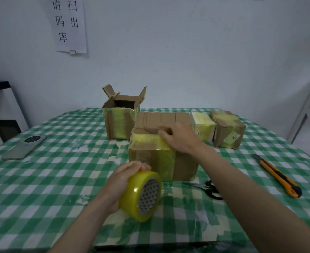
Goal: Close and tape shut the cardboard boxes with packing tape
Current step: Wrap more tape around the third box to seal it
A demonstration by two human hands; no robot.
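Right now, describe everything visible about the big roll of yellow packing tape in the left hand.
The roll of translucent yellow packing tape is thick and wide, wound on a core whose inner face shows a grey pattern of small triangles. It lies on its side, tilted, with the open core facing right and toward the camera. The left hand grips it from the left, fingers curled over the top edge. It sits low over the green-and-white checked tablecloth, just in front of the brown cardboard box. Whether it touches the cloth is unclear.
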